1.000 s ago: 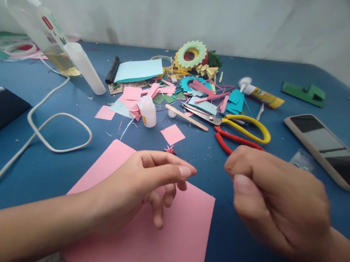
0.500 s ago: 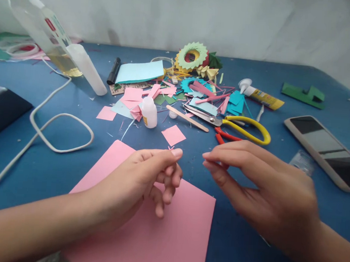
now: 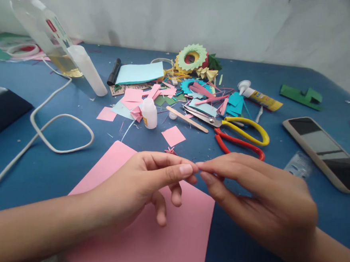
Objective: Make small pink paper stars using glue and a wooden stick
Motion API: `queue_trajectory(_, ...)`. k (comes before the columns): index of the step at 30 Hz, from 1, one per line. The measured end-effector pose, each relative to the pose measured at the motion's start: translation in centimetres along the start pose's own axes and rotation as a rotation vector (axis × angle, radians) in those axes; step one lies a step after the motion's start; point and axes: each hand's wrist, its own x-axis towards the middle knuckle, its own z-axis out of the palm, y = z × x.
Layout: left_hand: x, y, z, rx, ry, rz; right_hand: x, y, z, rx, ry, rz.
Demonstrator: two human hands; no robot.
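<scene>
My left hand (image 3: 156, 175) is over a large pink sheet of paper (image 3: 167, 242), its thumb pressed against the index finger in a pinch and the other fingers loosely curled. From the right, my right hand (image 3: 266, 197) meets it, thumb and index fingertips close together at the left fingertips. Anything held between them is too small or hidden to make out. Just beyond the left hand lies a small folded pink paper piece (image 3: 170, 150), partly covered. A pink paper square (image 3: 174, 136) lies behind it, near a small white glue bottle (image 3: 149, 113).
Scissors (image 3: 241, 129) with yellow and red handles and a wooden stick (image 3: 187, 120) lie behind my hands. Paper scraps (image 3: 201, 91) and a pale green paper ring (image 3: 192, 57) are farther back. A phone (image 3: 326, 153) is right; a white cable (image 3: 47, 132) and clear bottle (image 3: 41, 26) are left.
My left hand has moved slightly right and its index finger has straightened against the thumb. The right hand has shifted a little down and left, so the fingertips now meet.
</scene>
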Motion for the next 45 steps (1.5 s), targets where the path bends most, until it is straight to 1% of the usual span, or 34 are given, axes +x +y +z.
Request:
queue_trajectory(11, -0.1, 0.1, 0.1, 0.001, 0.009, -0.015, 0.2, -0.2, -0.1, 0.032, -0.002, 0.022)
queue_trajectory(15, -0.1, 0.0, 0.0, -0.019, -0.009, 0.000, 0.3, -0.2, -0.3, 0.031, 0.013, 0.029)
queue_trajectory(22, 0.0, -0.2, -0.1, -0.012, -0.056, 0.019, 0.7, -0.7, -0.9, 0.149, -0.019, -0.020)
queue_trajectory(27, 0.2, -0.3, -0.2, -0.035, -0.055, 0.004, 0.7, -0.7, -0.9, 0.201, -0.034, -0.008)
queue_trajectory(31, 0.3, -0.6, -0.5, -0.007, -0.082, -0.016, 0.7, -0.9, -1.2, 0.219, -0.045, -0.002)
queue_trajectory(34, 0.3, -0.8, -0.6, 0.018, -0.102, 0.004, 0.8, -1.2, -1.3, 0.221, -0.039, -0.005)
queue_trajectory(36, 0.3, -0.8, -0.5, 0.031, -0.099, 0.027, 0.8, -1.2, -1.4, 0.222, -0.047, -0.005)
queue_trajectory(40, 0.3, -0.9, -0.3, 0.052, -0.068, 0.064, 0.5, -1.1, -1.6, 0.202, -0.115, -0.007)
queue_trajectory(45, 0.1, -1.1, -0.2, 0.110, -0.027, 0.111, 0.3, -1.2, -1.7, 0.137, -0.113, -0.004)
